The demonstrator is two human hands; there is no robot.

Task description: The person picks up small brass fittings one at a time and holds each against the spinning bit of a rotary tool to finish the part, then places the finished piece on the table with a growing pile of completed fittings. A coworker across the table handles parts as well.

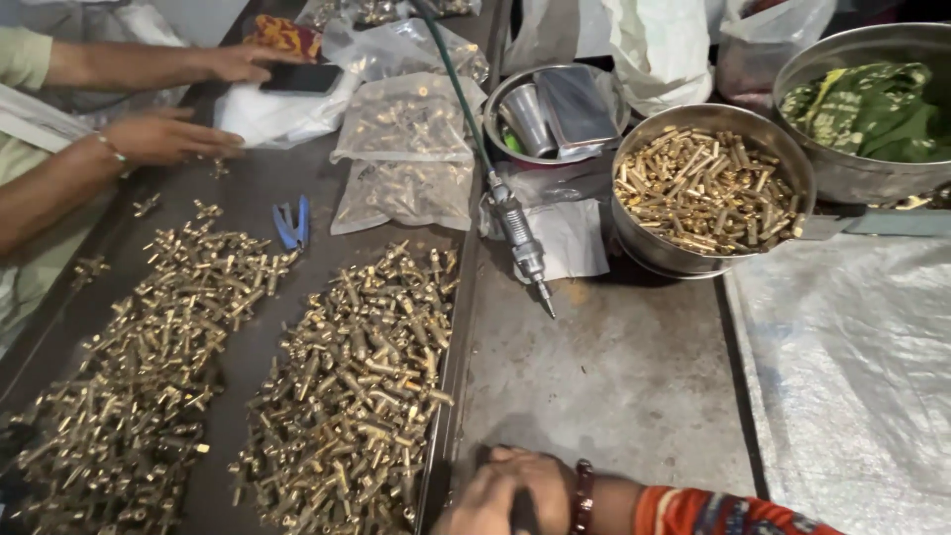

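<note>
At the near edge, one hand (500, 495) of the wearer rests on the grey bench (604, 386), fingers curled down with something dark between them; the frame cuts it off, so what it pinches cannot be made out. A bead bracelet (582, 495) and an orange patterned sleeve (713, 513) run off to the right, so this looks like the right hand. The other hand is out of view.

Just left of it, a dark tray (248, 357) carries two long heaps of small brass fittings: the nearer heap (352, 396) lies just beside the hand, and the left heap (139, 386) runs off the bottom corner. Small blue pliers (291, 224) lie between the heaps at the far end.

Further off, a pneumatic tool (517, 233) lies on white paper, its green hose (451, 79) leaving the top of the frame. To its right, a steel bowl (783, 149) holds brass parts. A larger bowl (872, 168) with green cloth is cut by the right edge. Clear bags of fittings (406, 119) lie far centre; their contents are blurred.

At the far left, another person's two hands (163, 137) reach in, one lying flat on the tray, the other on a dark phone (300, 77).
</note>
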